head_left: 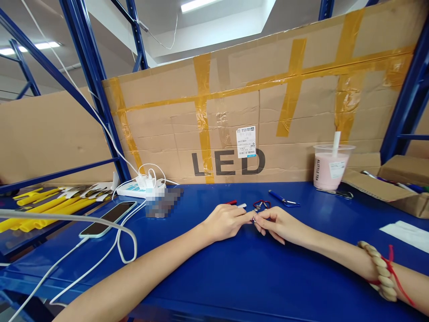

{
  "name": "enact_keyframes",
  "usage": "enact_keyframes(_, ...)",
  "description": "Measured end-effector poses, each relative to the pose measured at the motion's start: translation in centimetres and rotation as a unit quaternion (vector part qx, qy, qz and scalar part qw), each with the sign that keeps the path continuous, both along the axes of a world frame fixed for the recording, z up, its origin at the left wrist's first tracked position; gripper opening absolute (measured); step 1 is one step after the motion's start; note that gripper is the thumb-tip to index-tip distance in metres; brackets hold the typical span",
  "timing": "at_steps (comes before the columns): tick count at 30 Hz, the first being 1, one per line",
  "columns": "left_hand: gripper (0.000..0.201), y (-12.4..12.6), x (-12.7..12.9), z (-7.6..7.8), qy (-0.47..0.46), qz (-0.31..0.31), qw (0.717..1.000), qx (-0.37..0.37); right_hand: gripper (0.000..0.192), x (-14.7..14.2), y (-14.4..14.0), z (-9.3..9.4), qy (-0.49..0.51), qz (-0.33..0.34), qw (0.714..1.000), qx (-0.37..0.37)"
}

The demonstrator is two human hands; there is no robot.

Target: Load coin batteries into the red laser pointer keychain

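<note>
In the middle of the blue tabletop, my two hands meet at their fingertips. My left hand (225, 222) is closed, palm down, its index finger stretched towards the right hand and the other fingers curled underneath. Whatever those fingers hold, if anything, is hidden. My right hand (279, 225) pinches a small shiny metal piece (254, 219) against the left index fingertip; its exact kind is too small to tell. Just beyond the hands lie a red-handled tool (264, 204), a small white item (241, 206) and a red piece (231, 202). A blue-handled tool (283, 199) lies farther back.
A pink drink cup (330, 170) with a straw stands at the back right, beside an open cardboard box (402, 188). White paper (407, 235) lies at right. Leftward are a phone (109, 219), loose white cables (117, 243), a power strip (142, 188) and yellow-handled items (56, 212).
</note>
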State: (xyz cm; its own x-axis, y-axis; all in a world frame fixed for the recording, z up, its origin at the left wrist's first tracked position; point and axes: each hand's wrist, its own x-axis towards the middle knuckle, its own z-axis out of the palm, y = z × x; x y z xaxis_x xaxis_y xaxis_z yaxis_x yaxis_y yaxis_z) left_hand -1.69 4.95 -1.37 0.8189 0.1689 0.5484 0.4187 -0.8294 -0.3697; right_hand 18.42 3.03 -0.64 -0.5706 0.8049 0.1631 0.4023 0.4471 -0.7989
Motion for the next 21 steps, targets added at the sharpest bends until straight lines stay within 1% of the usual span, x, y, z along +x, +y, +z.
enact_keyframes(3,0.030,0.0,0.0,-0.1,-0.018,0.007,1.000,0.001,0.058,-0.2,-0.1,0.3,0.011,-0.002,1.000,-0.015)
enact_keyframes(6,0.032,0.0,0.2,-0.2,-0.038,0.015,0.999,-0.004,0.059,-0.3,-0.2,0.7,0.019,-0.013,1.000,-0.012)
enact_keyframes(9,0.032,-0.1,0.3,-0.2,-0.053,0.025,0.998,-0.013,0.060,-0.4,-0.1,0.8,0.023,-0.027,0.999,0.006)
enact_keyframes(12,0.029,-0.2,0.5,0.0,-0.063,0.042,0.997,-0.025,0.061,-0.4,0.2,0.7,0.018,-0.048,0.998,0.042)
enact_keyframes(14,0.030,-0.3,0.6,0.1,-0.069,0.053,0.996,-0.033,0.058,-0.1,0.5,0.5,0.012,-0.074,0.994,0.083)
enact_keyframes(16,0.031,-0.3,0.6,0.3,-0.075,0.062,0.995,-0.039,0.050,0.3,0.7,0.6,0.010,-0.114,0.982,0.147)
enact_keyframes(19,0.033,-0.4,0.5,0.4,-0.080,0.068,0.993,-0.045,0.037,1.0,0.7,0.9,0.010,-0.161,0.952,0.259)
enact_keyframes(21,0.034,-0.4,0.5,0.4,-0.083,0.067,0.993,-0.050,0.035,1.4,0.7,1.1,0.004,-0.160,0.935,0.315)
